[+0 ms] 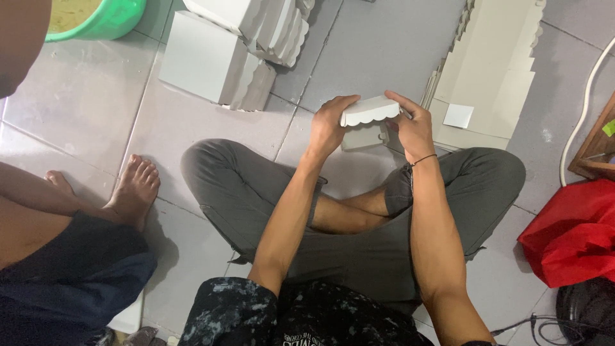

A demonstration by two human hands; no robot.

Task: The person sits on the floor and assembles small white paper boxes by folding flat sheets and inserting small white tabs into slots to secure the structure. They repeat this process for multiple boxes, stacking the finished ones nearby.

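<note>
Both forearms reach forward — left hand [328, 125] and right hand [413, 128] fingers gripping a white scalloped box [366, 118].

White scallop-edged box [369, 110], grey trousers [256, 186], green basin [109, 22], red bag [570, 240], pale grey floor tiles [83, 102]

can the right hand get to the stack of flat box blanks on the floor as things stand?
Probably yes. The flat blanks lie just beyond the right hand, with nothing between them. But that hand and the left hand both grip the small white box, so it would have to let go first.
</note>
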